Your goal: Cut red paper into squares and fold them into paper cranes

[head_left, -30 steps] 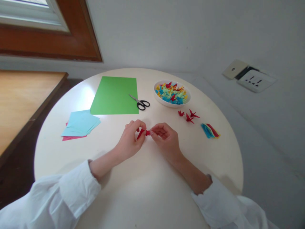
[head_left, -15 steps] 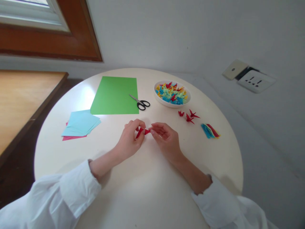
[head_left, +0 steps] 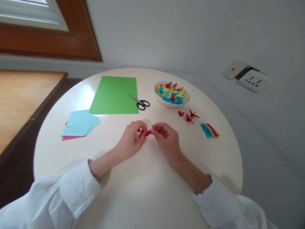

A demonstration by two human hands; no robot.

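Observation:
A small folded piece of red paper [head_left: 145,132] is pinched between both hands above the middle of the round white table [head_left: 133,190]. My left hand [head_left: 131,141] grips its left end with curled fingers. My right hand [head_left: 166,140] pinches its right end between thumb and fingertips. Most of the red paper is hidden by my fingers. Both arms wear white sleeves.
A green sheet [head_left: 115,95] and black scissors [head_left: 140,102] lie at the back. A white bowl [head_left: 172,102] holds several coloured paper cranes. Three red cranes [head_left: 188,116] and a stack of small coloured squares [head_left: 210,130] lie right. Blue and pink sheets [head_left: 79,124] lie left.
My fingers have shifted slightly on the red paper, which now looks more compact and sits a little lower between the fingertips. Nothing else on the table has moved.

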